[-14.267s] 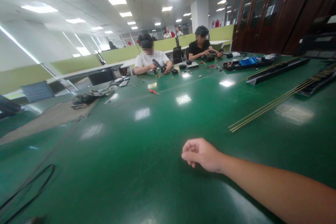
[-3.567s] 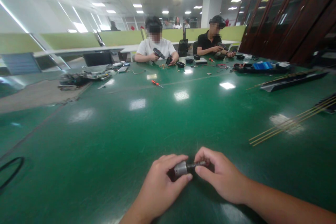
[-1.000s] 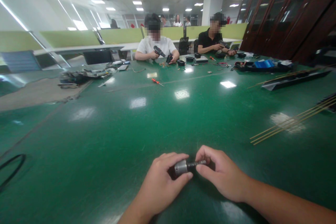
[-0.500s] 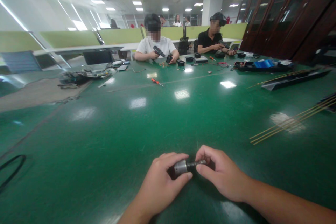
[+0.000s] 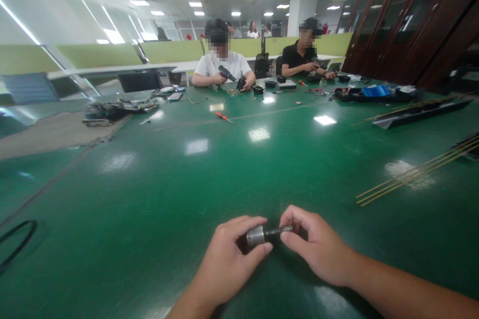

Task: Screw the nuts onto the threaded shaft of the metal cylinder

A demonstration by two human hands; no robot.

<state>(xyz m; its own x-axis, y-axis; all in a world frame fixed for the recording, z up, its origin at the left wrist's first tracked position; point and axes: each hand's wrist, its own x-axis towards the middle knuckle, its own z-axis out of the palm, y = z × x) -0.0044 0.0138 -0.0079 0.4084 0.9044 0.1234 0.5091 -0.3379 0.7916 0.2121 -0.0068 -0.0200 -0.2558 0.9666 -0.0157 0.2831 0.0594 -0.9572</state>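
Note:
Just above the near edge of the green table [image 5: 232, 169], both my hands hold one small metal part. My left hand [image 5: 230, 259] is closed around a short silver cylinder [image 5: 255, 235]. A thin dark shaft [image 5: 277, 231] sticks out of the cylinder to the right. My right hand [image 5: 316, 244] pinches the end of that shaft between thumb and fingers. The rest of the cylinder is hidden in my left palm.
Thin brass rods [image 5: 411, 174] lie at the right. A black cable loop [image 5: 15, 244] lies at the left edge. A red screwdriver [image 5: 223, 117] lies mid-table. Two seated people work with tools at the far side, with a long black tray [image 5: 419, 112] and scattered parts near them.
My hands and the metal part have lifted very slightly. 14 seconds ago only my right hand was in view, loosely closed on the table.

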